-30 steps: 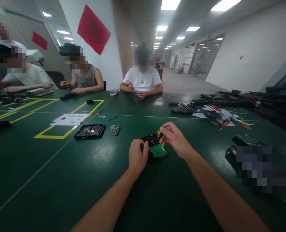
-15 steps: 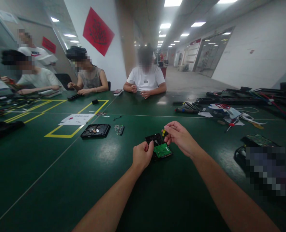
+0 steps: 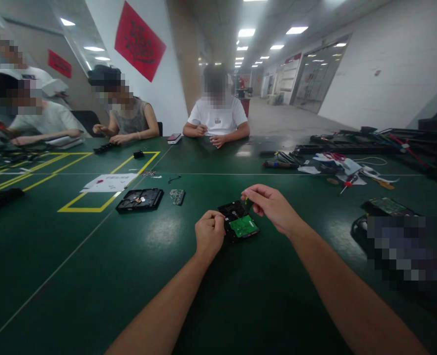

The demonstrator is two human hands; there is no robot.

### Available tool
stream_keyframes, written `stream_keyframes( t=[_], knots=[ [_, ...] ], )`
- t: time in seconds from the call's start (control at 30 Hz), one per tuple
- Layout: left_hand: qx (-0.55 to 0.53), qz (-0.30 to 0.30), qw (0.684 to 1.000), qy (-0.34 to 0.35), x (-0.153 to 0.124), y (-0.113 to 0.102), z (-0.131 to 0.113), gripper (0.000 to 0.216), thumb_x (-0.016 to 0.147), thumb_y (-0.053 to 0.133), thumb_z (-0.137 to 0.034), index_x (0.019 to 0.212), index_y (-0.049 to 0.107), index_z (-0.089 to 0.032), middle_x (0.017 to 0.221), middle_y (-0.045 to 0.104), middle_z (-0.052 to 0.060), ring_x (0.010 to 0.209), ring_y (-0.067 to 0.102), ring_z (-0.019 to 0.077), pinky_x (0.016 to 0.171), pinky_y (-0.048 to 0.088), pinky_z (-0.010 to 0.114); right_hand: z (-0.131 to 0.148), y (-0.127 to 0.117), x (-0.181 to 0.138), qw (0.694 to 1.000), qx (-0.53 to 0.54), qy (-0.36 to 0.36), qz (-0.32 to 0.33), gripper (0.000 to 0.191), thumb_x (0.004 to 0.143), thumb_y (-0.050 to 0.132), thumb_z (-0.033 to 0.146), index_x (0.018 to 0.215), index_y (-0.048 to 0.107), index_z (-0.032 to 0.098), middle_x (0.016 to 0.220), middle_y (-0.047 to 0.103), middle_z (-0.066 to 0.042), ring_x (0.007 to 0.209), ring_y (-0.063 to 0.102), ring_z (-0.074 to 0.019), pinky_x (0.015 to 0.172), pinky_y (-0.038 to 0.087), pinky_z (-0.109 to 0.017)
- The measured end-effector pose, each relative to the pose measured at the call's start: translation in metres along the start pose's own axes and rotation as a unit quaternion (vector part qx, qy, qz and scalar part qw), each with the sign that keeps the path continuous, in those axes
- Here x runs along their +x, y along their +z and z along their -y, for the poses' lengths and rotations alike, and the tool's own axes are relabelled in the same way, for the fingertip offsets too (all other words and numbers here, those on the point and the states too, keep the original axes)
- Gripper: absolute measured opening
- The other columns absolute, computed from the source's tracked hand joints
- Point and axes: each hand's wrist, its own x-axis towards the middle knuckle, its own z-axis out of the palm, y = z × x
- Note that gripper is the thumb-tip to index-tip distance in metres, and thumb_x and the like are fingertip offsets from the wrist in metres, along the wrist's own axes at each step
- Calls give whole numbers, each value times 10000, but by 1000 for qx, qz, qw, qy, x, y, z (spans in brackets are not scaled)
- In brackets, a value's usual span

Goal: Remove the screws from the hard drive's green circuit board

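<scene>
A black hard drive (image 3: 233, 210) with a green circuit board (image 3: 245, 226) on its near half lies on the green table in front of me. My left hand (image 3: 209, 231) is closed at the drive's left edge, thumb and fingers pinching there. Over the drive's far right side, my right hand (image 3: 272, 204) grips a small yellow and black screwdriver (image 3: 247, 202) between thumb and fingers. The screwdriver points down at the drive, close to the board's far edge; whether its tip touches a screw is too small to tell.
An open drive case (image 3: 140, 200) and a small circuit board (image 3: 177, 196) lie left of my hands, near a white paper (image 3: 109, 183). Cables, scraps and a red screwdriver (image 3: 347, 184) are at the right. Across the table sits a person in white (image 3: 218, 118); others sit left.
My left hand has shifted slightly back to the drive's left edge, uncovering more of the board. My right hand keeps the screwdriver over the drive. The whole view has turned slightly.
</scene>
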Motion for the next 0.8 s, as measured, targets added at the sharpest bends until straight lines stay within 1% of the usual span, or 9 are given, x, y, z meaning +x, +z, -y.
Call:
stream_keyframes(
  t=[0.17, 0.3, 0.4, 0.47, 0.53, 0.6, 0.67, 0.73, 0.8],
  knots=[
    [-14, 13, 999, -26, -2, 1, 2, 299, 880, 499, -224, 696, 734, -206, 658, 699, -9, 515, 619, 141, 524, 440, 242, -3, 1, 0, 999, 37, 6, -5, 337, 836, 791, 453, 922, 572, 211, 968, 735, -40, 504, 523, -68, 378, 320, -188],
    [-16, 13, 999, -30, -2, 2, 4, 280, 880, 502, -221, 757, 754, -205, 667, 707, -9, 525, 625, 149, 521, 438, 248, -5, 3, 0, 999, 52, -4, 6, 337, 843, 784, 473, 970, 608, 215, 867, 672, 1, 534, 607, -91, 398, 401, -193],
    [-16, 12, 1000, -21, -1, 2, 3, 382, 937, 468, -241, 653, 722, -210, 762, 733, 12, 580, 647, 147, 606, 487, 270, -4, 5, 0, 998, 62, 1, 19, 312, 880, 743, 480, 1030, 662, 218, 927, 670, -19, 556, 644, -96, 414, 444, -198],
    [-9, 16, 1000, 4, -1, 2, 2, 471, 976, 455, -267, 567, 684, -214, 870, 744, 32, 709, 690, 161, 712, 516, 288, -2, 6, -2, 996, 75, 14, 35, 289, 910, 709, 463, 1060, 672, 220, 1042, 692, -54, 576, 666, -100, 416, 453, -199],
    [1, 25, 999, 46, -1, 2, -1, 510, 1003, 450, -290, 550, 670, -217, 956, 735, 45, 825, 701, 180, 781, 521, 304, 0, 6, -3, 994, 102, 30, 37, 247, 931, 680, 430, 1057, 646, 219, 1104, 705, -74, 595, 687, -115, 430, 472, -209],
    [11, 33, 995, 93, -1, 2, -4, 440, 1013, 465, -296, 653, 706, -220, 981, 719, 54, 881, 693, 196, 820, 527, 321, 1, 6, -4, 990, 128, 43, 25, 203, 942, 659, 397, 1020, 594, 221, 1098, 723, -77, 611, 703, -135, 459, 500, -229],
    [15, 29, 992, 124, -2, 2, -7, 315, 1012, 484, -283, 827, 731, -223, 992, 708, 61, 936, 682, 214, 872, 534, 341, 2, 6, -4, 989, 140, 48, 20, 185, 938, 655, 376, 990, 561, 224, 1082, 737, -76, 624, 710, -148, 489, 521, -248],
    [18, 24, 990, 140, -2, 3, -8, 245, 1015, 487, -263, 953, 721, -226, 1011, 700, 68, 988, 671, 226, 916, 535, 358, 1, 6, -3, 989, 136, 47, 23, 181, 930, 656, 374, 986, 572, 224, 1070, 740, -74, 622, 705, -146, 498, 520, -251],
    [23, 25, 989, 145, -1, 3, -8, 236, 1023, 485, -258, 982, 716, -230, 1023, 694, 71, 995, 668, 226, 924, 536, 361, 0, 6, -1, 992, 118, 42, 24, 195, 911, 678, 390, 974, 610, 219, 1033, 734, -62, 590, 679, -127, 470, 484, -232]
  ],
)
